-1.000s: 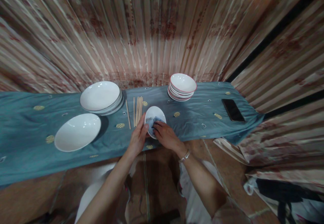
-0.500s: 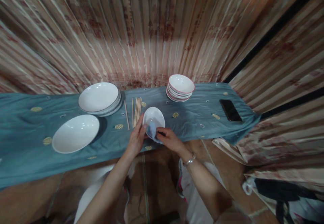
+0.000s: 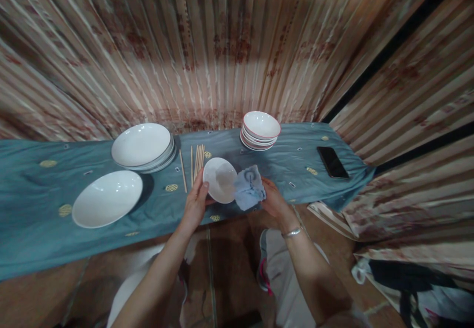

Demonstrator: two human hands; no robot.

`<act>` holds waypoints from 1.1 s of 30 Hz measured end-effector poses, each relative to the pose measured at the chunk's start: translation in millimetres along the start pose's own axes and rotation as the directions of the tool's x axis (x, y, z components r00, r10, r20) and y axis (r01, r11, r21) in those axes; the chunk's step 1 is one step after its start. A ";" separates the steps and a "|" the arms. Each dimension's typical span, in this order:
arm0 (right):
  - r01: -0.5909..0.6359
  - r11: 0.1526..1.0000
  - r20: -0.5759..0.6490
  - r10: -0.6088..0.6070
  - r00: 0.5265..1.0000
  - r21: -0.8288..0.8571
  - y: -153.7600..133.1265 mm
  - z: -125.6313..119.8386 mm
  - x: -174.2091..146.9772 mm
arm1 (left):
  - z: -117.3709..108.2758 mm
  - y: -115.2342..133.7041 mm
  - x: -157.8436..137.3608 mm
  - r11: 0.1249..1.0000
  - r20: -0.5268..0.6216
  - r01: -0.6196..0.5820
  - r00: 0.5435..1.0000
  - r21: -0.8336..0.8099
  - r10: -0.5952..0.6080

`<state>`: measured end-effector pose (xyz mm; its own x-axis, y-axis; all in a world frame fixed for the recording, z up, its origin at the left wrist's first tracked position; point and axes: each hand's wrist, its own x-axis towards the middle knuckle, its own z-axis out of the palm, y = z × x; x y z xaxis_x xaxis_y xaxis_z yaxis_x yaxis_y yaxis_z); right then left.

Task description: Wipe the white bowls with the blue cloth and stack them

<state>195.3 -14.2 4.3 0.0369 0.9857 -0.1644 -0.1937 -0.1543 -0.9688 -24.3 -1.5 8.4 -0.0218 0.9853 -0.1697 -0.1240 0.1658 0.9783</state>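
Note:
My left hand (image 3: 196,198) grips a small white bowl (image 3: 219,180) by its left side, thumb at the rim, its inside tilted up toward me. A pale blue cloth (image 3: 249,187) hangs spread out at the bowl's right rim, with my right hand (image 3: 273,197) closed on its right edge. Some of the right fingers are hidden behind the cloth. Just beyond my left hand lie several wooden chopsticks (image 3: 199,157) side by side, with a single chopstick (image 3: 183,171) a little apart on their left.
A stack of white plates (image 3: 142,145) stands at the back left, a larger white dish (image 3: 108,199) in front of it. Red-rimmed bowls (image 3: 261,125) are stacked at the back. A black phone (image 3: 332,162) lies right on the blue tablecloth (image 3: 33,209). Curtains (image 3: 222,46) hang behind.
My right hand has moved right, drawing the cloth out of the bowl's inside to its right rim, where it now spreads open. My left hand still holds the bowl.

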 end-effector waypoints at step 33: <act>0.181 0.978 -0.210 -0.156 0.965 0.105 -33.3 -7.3 21.4 | 46.5 25.2 25.9 0.985 -0.022 -0.118 0.993 -0.130 0.116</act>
<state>209.7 11.5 31.7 0.2715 0.9613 -0.0468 -0.2861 0.0342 -0.9576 18.1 30.2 34.2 -0.0582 0.9966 -0.0579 -0.2485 0.0417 0.9677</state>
